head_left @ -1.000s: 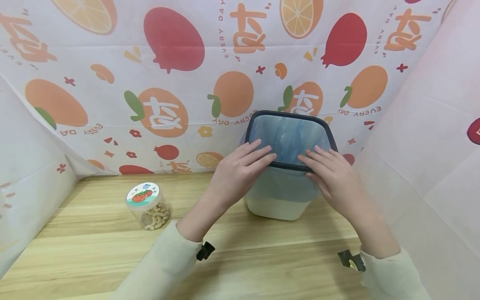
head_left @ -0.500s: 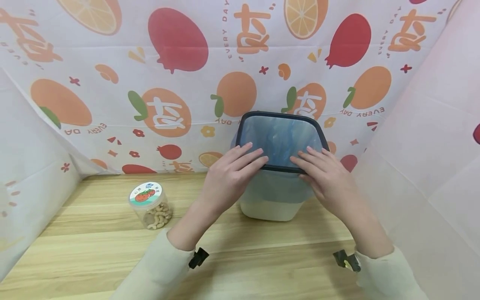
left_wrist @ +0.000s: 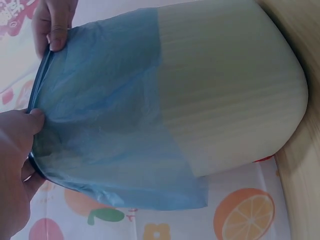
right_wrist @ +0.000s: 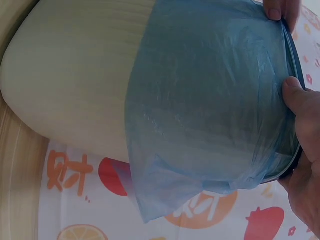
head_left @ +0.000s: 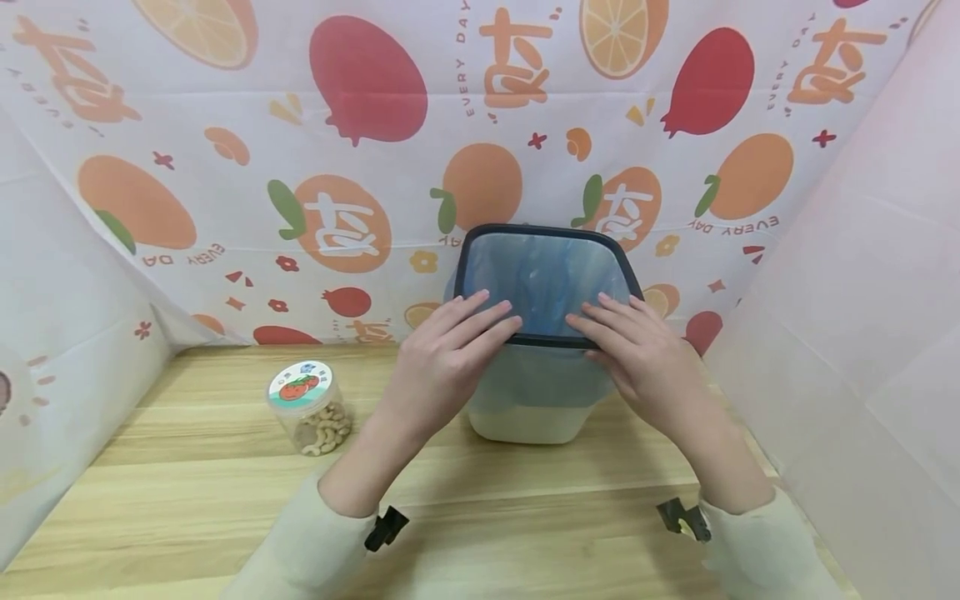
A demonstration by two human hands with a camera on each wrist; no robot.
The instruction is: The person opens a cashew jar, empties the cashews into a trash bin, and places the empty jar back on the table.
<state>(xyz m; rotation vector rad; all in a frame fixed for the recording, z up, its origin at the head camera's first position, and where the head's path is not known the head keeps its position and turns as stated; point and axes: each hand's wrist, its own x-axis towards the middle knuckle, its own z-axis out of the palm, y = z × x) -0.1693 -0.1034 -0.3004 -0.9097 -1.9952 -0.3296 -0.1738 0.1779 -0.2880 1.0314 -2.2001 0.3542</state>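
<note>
A cream trash can (head_left: pixel 528 425) with a black rim ring (head_left: pixel 546 231) stands against the printed backdrop. A thin blue trash bag (head_left: pixel 543 379) lines it and folds down over the outside, with a loose edge (right_wrist: pixel 155 200) in the right wrist view. My left hand (head_left: pixel 442 362) grips the near left of the rim, its fingers over the top and its thumb (left_wrist: pixel 36 120) outside on the bag. My right hand (head_left: pixel 652 367) holds the rim's near right the same way, its thumb (right_wrist: pixel 292 92) pressing the bag from outside. The fingertips reach inside the can.
A clear jar (head_left: pixel 311 410) of cashews with a tomato-print lid stands to the left on the wooden table (head_left: pixel 487 517). A fruit-print cloth (head_left: pixel 405 192) hangs right behind the can. Pale cloth walls (head_left: pixel 840 333) close in both sides.
The trash can has shifted left, closer to the jar, with both hands keeping their hold on its rim. The head view has turned slightly left.
</note>
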